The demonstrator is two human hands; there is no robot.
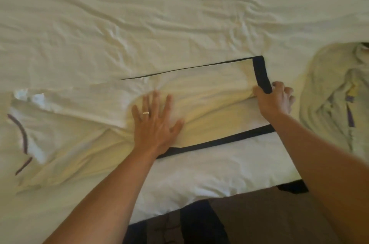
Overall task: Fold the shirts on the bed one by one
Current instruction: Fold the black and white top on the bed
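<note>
— Cotton sheets first: the bed is wrinkled all over, so where does the shirt sit?

— White shirt with dark trim lies across the near edge of the bed, collar end out to the left, hem to the right. A second, crumpled shirt waits at the far right, apart from it.

— And the fold under way?

— I judge it a lengthwise fold, one long side being laid over the body. It bunches in the middle, so the cloth should be drawn taut along its length before it is pressed.

— What are the hands doing?

— Left hand lies flat with fingers spread, pressing the middle of the shirt and gripping nothing. Right hand has fingers and thumb curled round the dark hem band, pinching it.

— Best way on?

— Pull the hem gently rightward while the flat palm anchors, then sweep the palm leftward to chase out the ridge.
</note>
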